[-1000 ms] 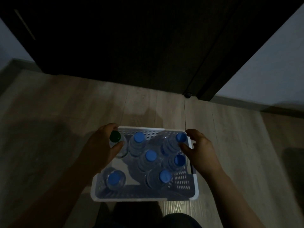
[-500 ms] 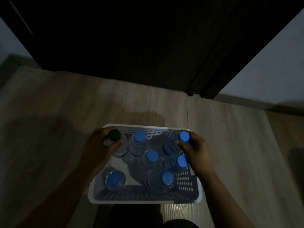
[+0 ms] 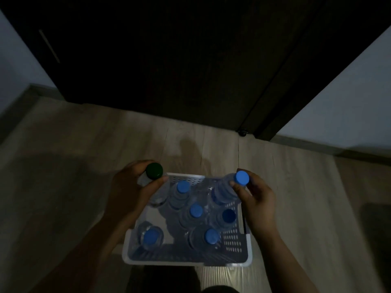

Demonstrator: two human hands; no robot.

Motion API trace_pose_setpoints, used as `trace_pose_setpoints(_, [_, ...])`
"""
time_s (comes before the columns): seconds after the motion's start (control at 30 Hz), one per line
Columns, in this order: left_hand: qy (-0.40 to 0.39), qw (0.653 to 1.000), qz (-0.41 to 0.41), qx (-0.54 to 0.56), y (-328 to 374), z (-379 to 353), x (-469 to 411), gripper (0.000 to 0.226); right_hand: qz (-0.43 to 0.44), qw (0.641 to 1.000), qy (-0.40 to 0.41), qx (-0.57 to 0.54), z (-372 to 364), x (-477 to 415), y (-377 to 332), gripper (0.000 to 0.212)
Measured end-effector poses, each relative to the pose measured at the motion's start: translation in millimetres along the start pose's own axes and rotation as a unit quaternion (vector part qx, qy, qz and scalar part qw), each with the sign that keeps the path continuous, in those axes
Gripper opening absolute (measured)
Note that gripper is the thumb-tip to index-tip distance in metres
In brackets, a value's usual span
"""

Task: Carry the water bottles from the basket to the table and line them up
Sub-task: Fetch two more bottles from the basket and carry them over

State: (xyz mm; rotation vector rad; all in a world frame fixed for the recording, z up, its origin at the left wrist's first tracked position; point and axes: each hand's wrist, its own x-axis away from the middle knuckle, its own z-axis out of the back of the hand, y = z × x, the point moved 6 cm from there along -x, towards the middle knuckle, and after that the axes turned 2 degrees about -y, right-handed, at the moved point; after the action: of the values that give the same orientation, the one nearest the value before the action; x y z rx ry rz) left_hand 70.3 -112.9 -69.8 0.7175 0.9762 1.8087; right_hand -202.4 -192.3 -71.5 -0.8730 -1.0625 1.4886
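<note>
A white perforated basket (image 3: pixel 237 242) stands on the wooden floor below me, with several clear water bottles upright in it. My left hand (image 3: pixel 129 193) grips the neck of a green-capped bottle (image 3: pixel 154 171) at the basket's far left corner, raised above the others. At the far right corner my right hand (image 3: pixel 256 197) holds a blue-capped bottle (image 3: pixel 224 192) by its neck, also lifted and tilted. Several blue-capped bottles stay in the basket, among them ones at the near left (image 3: pixel 151 238) and near right (image 3: pixel 211 236). No table is in view.
A dark door (image 3: pixel 169 60) fills the wall ahead, with a small door stop (image 3: pixel 242 132) at its base. A pale wall (image 3: pixel 338 106) runs to the right. Wooden floor (image 3: pixel 63 166) spreads on both sides of the basket. The room is dim.
Both hands closed on bottle necks and rose: the green-capped bottle and the far-right blue-capped bottle now stand higher than the other bottles. The view moved nearer to the basket.
</note>
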Motion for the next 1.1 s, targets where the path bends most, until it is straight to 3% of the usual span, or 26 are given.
trace_pose_setpoints(0.13, [0.030,0.999,0.017,0.022,61.6,41.6,7.2,0.030,0.017,1.000,0.001,-0.010,13.5,8.1,-74.6,0.022])
trace_pose_setpoints(0.27, [0.032,0.999,-0.022,-0.008,137.2,85.9,15.8,0.022,0.010,1.000,0.012,-0.027,36.7,15.0,-154.6,0.026])
trace_pose_setpoints(0.4, [0.032,0.997,-0.064,0.035,236.3,135.9,26.2,0.022,0.032,0.999,0.021,-0.032,66.9,20.0,-256.7,0.026])
trace_pose_setpoints(0.57, [0.045,0.986,-0.087,0.134,363.4,217.2,43.4,0.027,0.072,0.995,0.032,-0.055,111.7,27.8,-412.4,0.034])
trace_pose_setpoints(0.67, [0.057,0.980,-0.134,0.132,454.5,274.9,53.4,0.035,0.109,0.992,0.038,-0.056,142.7,34.5,-519.3,0.041])
trace_pose_setpoints(0.9, [0.102,0.960,-0.217,0.144,655.3,417.2,80.2,0.034,0.215,0.972,0.032,-0.088,217.6,55.7,-767.7,0.030])
trace_pose_setpoints(1.1, [0.108,0.931,-0.301,0.176,809.7,525.8,115.2,0.018,0.322,0.942,-0.013,-0.095,258.4,82.9,-957.3,0.024])
